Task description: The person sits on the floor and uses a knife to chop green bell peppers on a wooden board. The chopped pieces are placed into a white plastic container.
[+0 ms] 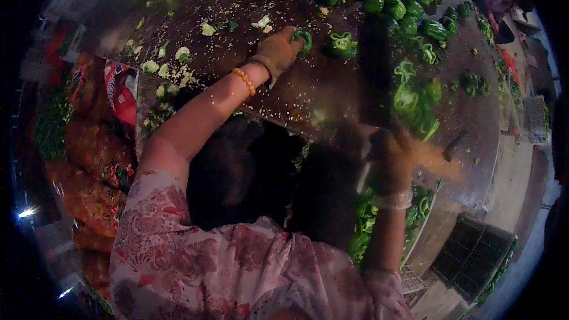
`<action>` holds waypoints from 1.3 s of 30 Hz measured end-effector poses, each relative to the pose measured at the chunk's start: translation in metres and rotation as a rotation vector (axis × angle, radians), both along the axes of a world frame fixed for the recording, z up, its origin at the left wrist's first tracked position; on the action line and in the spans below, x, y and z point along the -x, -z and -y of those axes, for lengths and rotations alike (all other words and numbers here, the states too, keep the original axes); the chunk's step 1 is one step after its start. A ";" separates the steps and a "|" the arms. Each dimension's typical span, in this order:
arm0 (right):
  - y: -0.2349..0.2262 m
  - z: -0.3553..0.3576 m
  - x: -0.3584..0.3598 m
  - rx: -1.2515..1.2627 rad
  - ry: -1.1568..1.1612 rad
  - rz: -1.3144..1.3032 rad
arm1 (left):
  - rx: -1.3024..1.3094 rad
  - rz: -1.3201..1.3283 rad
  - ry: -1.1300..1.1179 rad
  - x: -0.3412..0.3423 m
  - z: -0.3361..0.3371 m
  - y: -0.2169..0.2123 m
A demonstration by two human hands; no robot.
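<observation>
Pepper piece (303,37) at gloved left hand (277,52) fingertips

We see a dim room with a wide shiny metal tabletop (308,101), a pale floor (510,172) on the right, and a dark crate (468,255) below it.

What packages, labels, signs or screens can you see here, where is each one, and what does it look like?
Printed bag: left of the table, below the person's outstretched left arm; crumpled, red with white and blue patches.
Mesh sacks: stacked at far left beneath that bag; bulging, orange-brown.
No signs or screens show.
</observation>
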State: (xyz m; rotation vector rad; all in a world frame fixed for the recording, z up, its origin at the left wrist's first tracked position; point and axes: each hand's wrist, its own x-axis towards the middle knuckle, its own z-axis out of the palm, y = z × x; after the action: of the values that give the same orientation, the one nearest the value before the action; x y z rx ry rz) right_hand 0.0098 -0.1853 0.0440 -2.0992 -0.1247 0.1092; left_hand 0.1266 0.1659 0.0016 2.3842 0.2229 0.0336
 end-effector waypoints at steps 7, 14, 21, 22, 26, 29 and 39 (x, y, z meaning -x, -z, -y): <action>-0.021 -0.062 0.002 -0.331 -0.062 -0.295 | -0.193 0.099 0.070 0.019 0.020 0.005; -0.033 -0.076 -0.002 -0.307 -0.033 -0.340 | -0.117 0.064 0.058 0.019 0.018 0.002; -0.026 -0.074 -0.001 -0.348 -0.031 -0.346 | -0.128 0.119 0.053 0.013 0.017 0.002; -0.026 -0.075 -0.002 -0.316 -0.040 -0.332 | -0.112 0.150 0.045 0.012 0.016 0.003; -0.040 -0.080 -0.005 -0.149 -0.046 -0.307 | -0.116 0.109 -0.002 0.013 0.018 -0.003; -0.049 -0.089 -0.011 -0.054 -0.041 -0.315 | -0.137 0.181 0.001 0.013 0.020 0.006; -0.040 -0.143 -0.093 0.032 -0.108 -0.492 | 0.060 0.284 0.068 0.022 0.007 0.029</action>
State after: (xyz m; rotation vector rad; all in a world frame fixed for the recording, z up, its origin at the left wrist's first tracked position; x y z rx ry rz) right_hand 0.1027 -0.0420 0.0839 -2.0353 0.0615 0.6880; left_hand 0.1043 0.1586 -0.0277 2.2927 0.0075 0.3263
